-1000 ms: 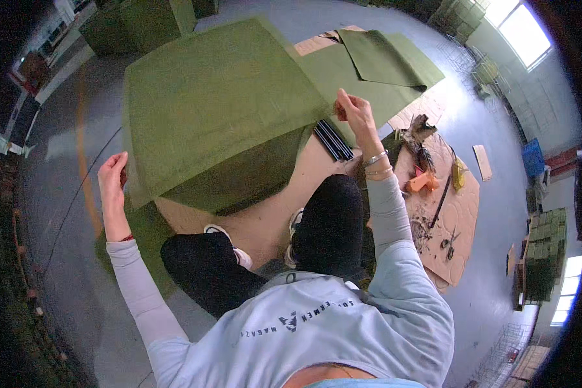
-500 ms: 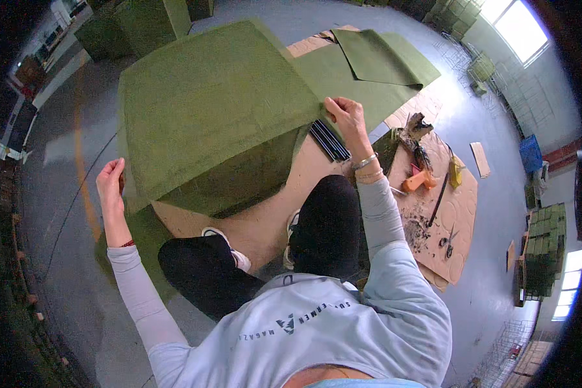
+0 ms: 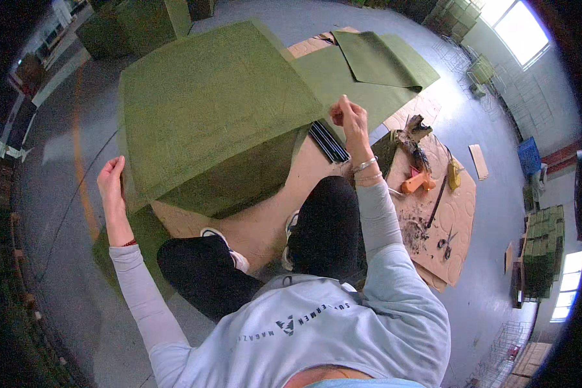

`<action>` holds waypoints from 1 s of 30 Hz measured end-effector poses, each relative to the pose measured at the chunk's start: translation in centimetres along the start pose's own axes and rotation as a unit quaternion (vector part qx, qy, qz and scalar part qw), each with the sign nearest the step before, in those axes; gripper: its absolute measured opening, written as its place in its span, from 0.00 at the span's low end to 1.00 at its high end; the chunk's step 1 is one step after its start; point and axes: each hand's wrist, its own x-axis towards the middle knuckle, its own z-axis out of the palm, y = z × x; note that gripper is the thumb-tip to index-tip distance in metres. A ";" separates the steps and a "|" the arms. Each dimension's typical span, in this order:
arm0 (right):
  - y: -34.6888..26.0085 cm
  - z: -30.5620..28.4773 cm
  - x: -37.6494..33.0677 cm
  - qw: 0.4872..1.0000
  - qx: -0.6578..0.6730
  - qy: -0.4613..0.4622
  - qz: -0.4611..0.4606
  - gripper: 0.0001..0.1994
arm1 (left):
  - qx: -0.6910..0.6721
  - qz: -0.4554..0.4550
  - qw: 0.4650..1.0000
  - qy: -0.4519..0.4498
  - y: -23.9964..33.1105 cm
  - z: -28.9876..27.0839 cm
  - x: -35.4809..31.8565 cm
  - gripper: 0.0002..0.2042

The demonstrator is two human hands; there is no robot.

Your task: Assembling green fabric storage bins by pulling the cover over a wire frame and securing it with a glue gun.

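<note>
A large green fabric cover (image 3: 213, 103) lies over a boxy form in front of me, its darker near side (image 3: 239, 174) hanging in shade. At the near left corner, my left hand (image 3: 113, 186) is closed in a pinch on the cover's edge flap. By the right corner, my right hand (image 3: 351, 126) is closed with its fingers curled; whatever sits between those fingertips is hidden. Just below that hand, several dark strips (image 3: 328, 143) rest in a bundle on the cardboard.
More green fabric (image 3: 378, 61) is spread behind, partly folded. On cardboard (image 3: 459, 258) at the right lie an orange-handled tool (image 3: 418, 182), a yellow tool (image 3: 454, 174), scissors (image 3: 447, 246), a black rod (image 3: 436, 202) and dark scraps. Green boxes (image 3: 136, 29) stand far left; a blue crate (image 3: 530, 156) is far right.
My right hand has shifted slightly right, away from the cover's corner, and its fingers have curled differently. My left hand stays almost in place at the left edge.
</note>
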 end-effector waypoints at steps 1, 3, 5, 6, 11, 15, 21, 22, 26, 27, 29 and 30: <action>0.0 -0.5 0.0 0.999 -0.007 0.024 0.029 0.21 | 0.006 -0.009 1.000 0.001 0.5 0.3 -0.7 0.07; 0.3 -1.4 0.4 0.998 -0.012 0.033 0.061 0.22 | 0.011 -0.019 1.000 -0.001 0.6 0.7 -0.9 0.07; -0.8 -0.5 -0.2 0.998 -0.038 0.000 0.055 0.22 | -0.023 -0.032 0.999 0.009 0.3 0.1 -1.0 0.08; -1.1 0.0 -0.5 0.996 -0.063 -0.032 0.048 0.21 | -0.021 -0.033 0.999 0.010 0.0 -0.2 -0.9 0.08; -0.4 0.8 -0.5 0.999 -0.050 -0.019 0.011 0.17 | 0.021 -0.019 0.999 0.018 -0.5 0.8 -0.4 0.09; 0.3 1.1 -0.7 0.999 0.012 -0.027 0.025 0.13 | 0.039 0.019 0.999 0.029 -0.9 0.8 0.0 0.08; -0.1 2.5 -1.0 0.999 -0.004 0.003 0.045 0.11 | 0.075 0.036 0.995 0.057 0.0 0.6 -1.8 0.20; 0.7 0.3 -0.4 0.999 -0.012 0.015 0.046 0.10 | 0.103 0.034 0.993 0.052 1.3 3.1 -2.5 0.20; -0.6 0.4 -1.0 0.998 0.048 0.001 0.033 0.11 | -0.021 -0.002 0.999 0.029 1.7 2.9 -2.5 0.14; -0.4 1.2 -1.2 0.998 0.049 0.001 0.046 0.11 | -0.061 -0.021 0.998 0.027 1.4 2.1 -2.3 0.12; -0.1 1.3 -0.9 0.997 0.046 0.003 0.058 0.11 | -0.101 -0.026 0.994 0.026 1.8 2.1 -2.9 0.07; 0.5 1.2 -0.8 0.997 0.047 0.000 0.058 0.11 | -0.101 -0.025 0.994 0.029 1.6 1.8 -2.9 0.07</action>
